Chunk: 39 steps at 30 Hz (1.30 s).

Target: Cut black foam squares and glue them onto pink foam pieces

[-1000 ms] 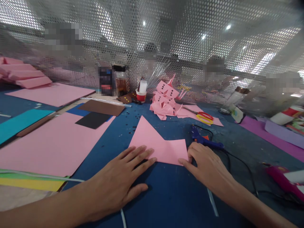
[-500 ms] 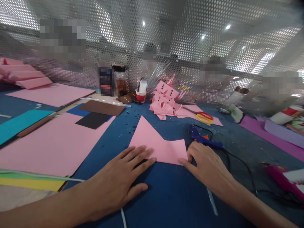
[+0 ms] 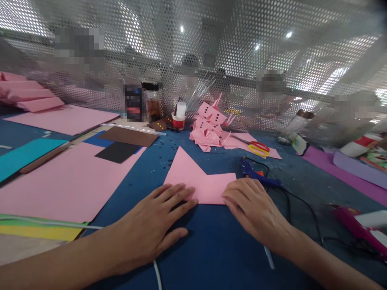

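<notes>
A folded pink paper [image 3: 193, 177] lies flat on the blue table [image 3: 217, 245], with one pointed flap toward the far side. My left hand [image 3: 151, 225] rests flat with its fingers stretched out, the fingertips pressing the paper's near left edge. Over the paper's near right corner lies my right hand [image 3: 252, 209], fingers together and flat on the sheet. Neither hand holds anything.
A blue glue gun [image 3: 258, 177] with a black cord lies just right of the paper. Red-and-yellow scissors [image 3: 258, 148] and a pile of folded pink pieces [image 3: 210, 127] sit behind. Large pink sheets [image 3: 66, 181] cover the left. A perforated metal screen [image 3: 242, 60] closes the back.
My right hand has slid left from the paper's right corner onto the sheet, covering that corner. The left hand has stayed where it was.
</notes>
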Available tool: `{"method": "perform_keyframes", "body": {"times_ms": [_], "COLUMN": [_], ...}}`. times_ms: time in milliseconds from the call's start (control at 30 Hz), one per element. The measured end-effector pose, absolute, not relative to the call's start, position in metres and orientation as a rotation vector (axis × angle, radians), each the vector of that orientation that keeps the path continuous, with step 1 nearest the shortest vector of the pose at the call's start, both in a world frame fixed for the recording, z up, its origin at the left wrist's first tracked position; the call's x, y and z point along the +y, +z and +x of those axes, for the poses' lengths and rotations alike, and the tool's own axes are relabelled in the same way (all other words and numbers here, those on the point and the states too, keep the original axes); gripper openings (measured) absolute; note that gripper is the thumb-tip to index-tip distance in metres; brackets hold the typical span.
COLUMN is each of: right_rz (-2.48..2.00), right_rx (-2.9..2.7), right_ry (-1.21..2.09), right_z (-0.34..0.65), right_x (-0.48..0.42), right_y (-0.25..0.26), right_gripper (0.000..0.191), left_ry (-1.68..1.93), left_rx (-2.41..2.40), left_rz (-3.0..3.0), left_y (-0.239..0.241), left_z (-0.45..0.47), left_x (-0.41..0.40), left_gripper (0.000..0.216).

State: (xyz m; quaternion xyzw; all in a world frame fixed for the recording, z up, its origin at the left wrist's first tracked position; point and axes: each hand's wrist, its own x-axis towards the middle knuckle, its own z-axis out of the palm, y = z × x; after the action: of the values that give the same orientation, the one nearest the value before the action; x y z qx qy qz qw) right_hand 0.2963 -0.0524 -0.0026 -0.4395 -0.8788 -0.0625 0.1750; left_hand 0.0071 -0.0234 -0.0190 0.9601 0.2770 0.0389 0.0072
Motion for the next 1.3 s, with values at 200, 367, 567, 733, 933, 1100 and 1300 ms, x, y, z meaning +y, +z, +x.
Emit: {"method": "perform_keyframes", "body": {"times_ms": [200, 367, 567, 733, 933, 1100, 1300], "right_rz": [-1.017, -1.026, -1.056, -1.073, -1.08, -1.087, -1.089], "right_rx": [-2.75, -2.827, -2.898, -2.896, -2.898, -2.843, -2.806], "right_ry": [-0.118, -0.241, -0.288, -0.255, -0.21, -0.152, -0.114], "right_z": [0.278, 0.268, 0.261, 0.263, 0.269, 0.275, 0.282], "right_x": [-0.05, -0.042, -0.039, -0.04, -0.045, -0.048, -0.051], "right_y": [0.003, -0.009, -0.01, -0.006, -0.003, -0.003, -0.003], "right_gripper": [0.025, 0.025, 0.024, 0.021, 0.021, 0.022, 0.021], "left_ry": [0.134, 0.209, 0.17, 0.158, 0.171, 0.223, 0.248], "left_rx": [0.85, 0.836, 0.778, 0.763, 0.762, 0.748, 0.762], "left_rz": [2.984, 2.975, 3.012, 3.056, 3.078, 3.084, 3.069], "left_y": [-0.018, -0.014, -0.014, -0.018, -0.02, -0.021, -0.021], "left_z": [0.01, 0.013, 0.014, 0.012, 0.012, 0.012, 0.012], "left_x": [-0.021, -0.021, -0.018, -0.017, -0.016, -0.016, -0.017], "left_gripper": [0.053, 0.049, 0.047, 0.051, 0.05, 0.05, 0.049]}}
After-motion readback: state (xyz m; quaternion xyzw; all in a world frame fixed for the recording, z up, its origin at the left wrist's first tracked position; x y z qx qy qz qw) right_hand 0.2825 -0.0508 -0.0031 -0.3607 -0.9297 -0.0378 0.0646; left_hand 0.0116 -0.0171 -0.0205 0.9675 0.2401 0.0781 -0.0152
